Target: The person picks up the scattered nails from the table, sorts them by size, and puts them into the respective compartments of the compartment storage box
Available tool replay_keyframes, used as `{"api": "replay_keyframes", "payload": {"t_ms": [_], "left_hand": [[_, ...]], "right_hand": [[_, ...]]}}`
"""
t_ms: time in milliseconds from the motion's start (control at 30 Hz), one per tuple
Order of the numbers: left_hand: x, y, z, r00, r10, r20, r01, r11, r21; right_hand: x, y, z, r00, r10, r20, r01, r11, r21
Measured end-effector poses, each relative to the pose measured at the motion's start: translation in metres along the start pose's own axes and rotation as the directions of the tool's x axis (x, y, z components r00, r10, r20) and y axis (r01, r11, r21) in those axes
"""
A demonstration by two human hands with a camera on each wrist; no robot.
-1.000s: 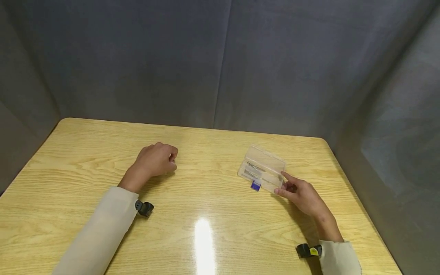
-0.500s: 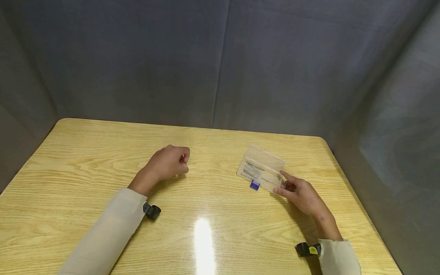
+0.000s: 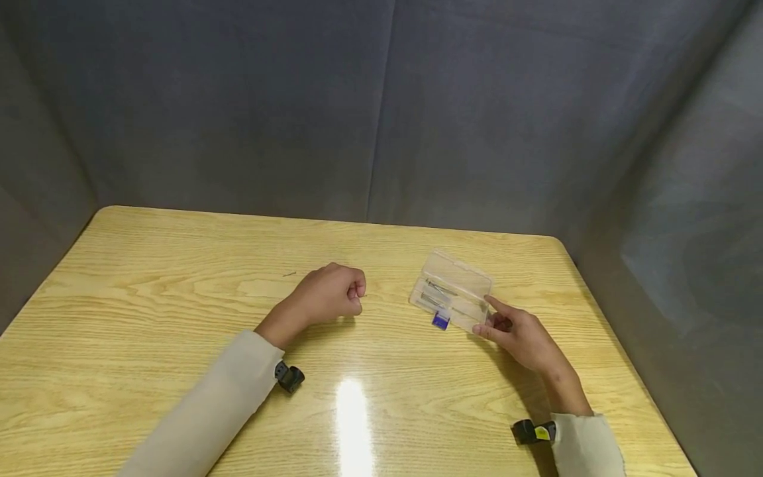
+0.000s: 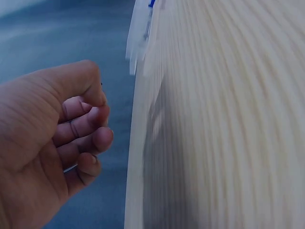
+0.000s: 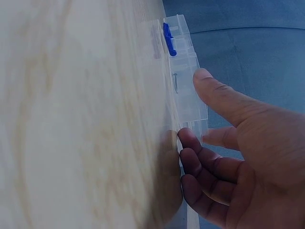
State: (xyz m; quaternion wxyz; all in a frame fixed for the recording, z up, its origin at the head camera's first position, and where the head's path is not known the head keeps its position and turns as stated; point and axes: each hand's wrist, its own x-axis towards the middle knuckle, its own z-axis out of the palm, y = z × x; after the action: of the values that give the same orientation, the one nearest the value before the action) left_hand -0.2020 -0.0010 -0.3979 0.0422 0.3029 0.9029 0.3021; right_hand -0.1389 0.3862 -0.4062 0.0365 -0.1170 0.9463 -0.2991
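Note:
My left hand (image 3: 328,293) is over the middle of the table, its thumb and index fingertips pinched together. A tiny dark tip sticks out there in the head and left wrist views; it looks like a small nail (image 4: 101,84), mostly hidden by the fingers. At the right, my right hand (image 3: 524,340) grips the right end of a clear plastic box (image 5: 188,90), thumb at the front and index finger at the far corner. The box's lid (image 3: 456,270) stands raised at the back. Thin metal nails (image 3: 440,289) lie in its compartments, and a blue latch (image 3: 440,320) hangs at the front.
A single thin nail (image 3: 289,273) lies on the wooden table (image 3: 179,265), behind and left of my left hand. Grey curtains (image 3: 238,119) enclose the table's back and sides. Light glares on the tabletop near the front middle.
My left hand has moved right across the table toward the box. The loose nail on the table now shows behind it. My right hand and the box have stayed nearly still.

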Motion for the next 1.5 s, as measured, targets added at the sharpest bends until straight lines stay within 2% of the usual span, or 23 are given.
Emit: {"api": "replay_keyframes", "payload": {"t_ms": [233, 333, 567, 900, 1000, 1500], "left_hand": [[0.016, 0.017, 0.014, 0.998, 0.062, 0.015, -0.061, 0.998, -0.021], [0.022, 0.023, 0.02, 0.997, 0.074, 0.01, -0.074, 0.997, -0.037], [0.035, 0.04, 0.033, 0.996, 0.087, -0.03, -0.087, 0.996, -0.008], [0.056, 0.058, 0.055, 0.988, 0.147, -0.038, -0.149, 0.987, -0.064], [0.062, 0.062, 0.062, 0.989, 0.144, -0.04, -0.147, 0.986, -0.077], [0.092, 0.095, 0.079, 0.987, 0.157, 0.013, -0.158, 0.987, 0.033]], "right_hand": [[-0.001, 0.002, -0.001, 1.0, 0.002, -0.007, -0.002, 1.0, -0.007], [-0.001, 0.001, -0.001, 1.0, 0.001, -0.006, -0.001, 1.0, 0.002], [-0.001, 0.001, 0.0, 1.0, 0.014, 0.002, -0.014, 1.0, 0.016], [0.0, 0.0, 0.0, 1.0, 0.014, -0.01, -0.014, 1.0, 0.028], [0.002, -0.001, 0.001, 1.0, 0.01, -0.009, -0.009, 0.999, 0.051], [-0.001, -0.001, -0.002, 1.0, -0.004, -0.01, 0.005, 0.998, 0.068]]}}
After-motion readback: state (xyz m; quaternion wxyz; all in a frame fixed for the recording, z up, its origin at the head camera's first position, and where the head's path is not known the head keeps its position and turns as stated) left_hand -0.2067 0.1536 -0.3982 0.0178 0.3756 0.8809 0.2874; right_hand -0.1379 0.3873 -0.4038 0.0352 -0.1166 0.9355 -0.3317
